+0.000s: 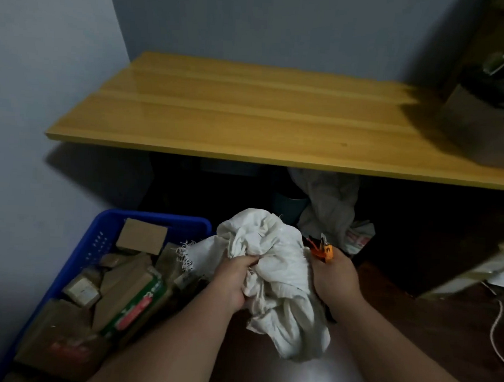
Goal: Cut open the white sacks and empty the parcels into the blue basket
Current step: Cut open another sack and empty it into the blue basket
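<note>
White sack (273, 267), crumpled, both hands gripping

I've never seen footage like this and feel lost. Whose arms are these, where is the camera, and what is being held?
There is one picture, from a camera worn on a person's head, looking down at their own bare arms. The left hand bunches a crumpled white sack. The right hand grips its other side and also holds a small orange cutter. At lower left, a blue basket holds brown parcels. Beyond stands a wooden table, with more white cloth under it.
</note>
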